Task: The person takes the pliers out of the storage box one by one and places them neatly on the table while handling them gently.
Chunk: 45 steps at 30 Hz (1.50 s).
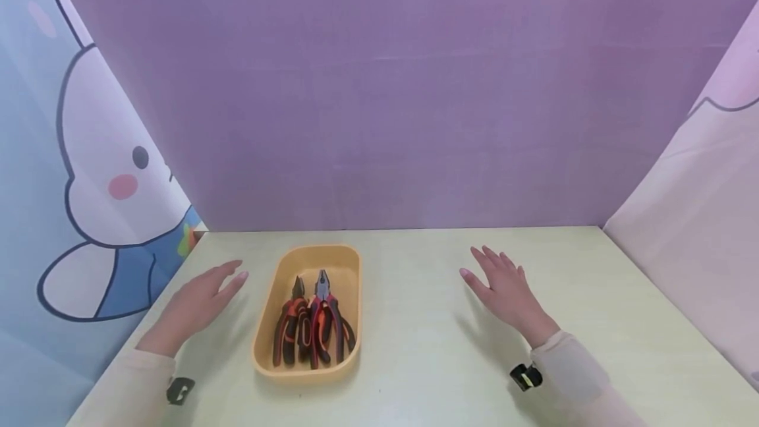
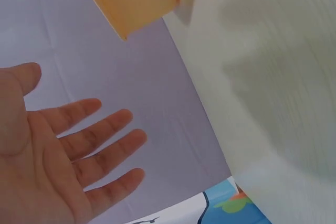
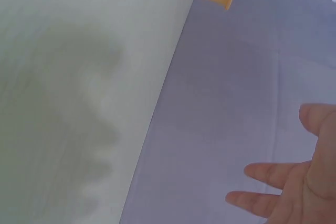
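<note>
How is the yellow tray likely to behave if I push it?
The tray will probably slide rather than tip, as it looks low and broad. The metal-headed pliers inside likely make it heavy for its size and may shift. Its smooth, evenly shaped walls suggest it should stay stiff.

Head view bright; left hand [image 1: 194,303] and right hand [image 1: 506,292] cast soft shadows on tabletop [image 1: 415,321]. Wrist views dimmer, hazier.
</note>
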Each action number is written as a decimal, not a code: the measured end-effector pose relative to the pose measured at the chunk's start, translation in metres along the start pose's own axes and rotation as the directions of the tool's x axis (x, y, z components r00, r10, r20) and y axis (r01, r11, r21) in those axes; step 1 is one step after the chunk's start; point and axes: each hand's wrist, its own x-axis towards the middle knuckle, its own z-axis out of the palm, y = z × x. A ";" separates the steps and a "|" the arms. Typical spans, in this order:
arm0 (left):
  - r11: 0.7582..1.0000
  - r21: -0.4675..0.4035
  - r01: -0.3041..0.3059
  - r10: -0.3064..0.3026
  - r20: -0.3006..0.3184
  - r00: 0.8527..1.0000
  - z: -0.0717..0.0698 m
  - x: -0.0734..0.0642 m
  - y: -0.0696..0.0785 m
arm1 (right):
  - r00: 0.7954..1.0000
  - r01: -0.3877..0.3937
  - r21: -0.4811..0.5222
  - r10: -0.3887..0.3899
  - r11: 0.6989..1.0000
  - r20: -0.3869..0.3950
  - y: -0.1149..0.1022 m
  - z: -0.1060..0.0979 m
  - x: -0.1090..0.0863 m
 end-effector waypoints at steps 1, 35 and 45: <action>1.000 -0.001 0.004 -0.004 0.000 1.000 0.000 0.000 0.000 | 1.000 0.000 0.011 0.000 1.000 0.002 -0.002 0.002 0.001; 0.974 -0.166 0.157 -0.149 0.058 0.987 0.017 0.015 0.037 | 0.980 -0.014 0.314 -0.050 0.949 0.194 -0.083 0.051 0.021; 0.966 -0.203 0.161 -0.146 0.088 0.985 0.021 0.017 0.041 | 0.974 0.017 0.322 -0.088 0.946 0.207 -0.095 0.062 0.023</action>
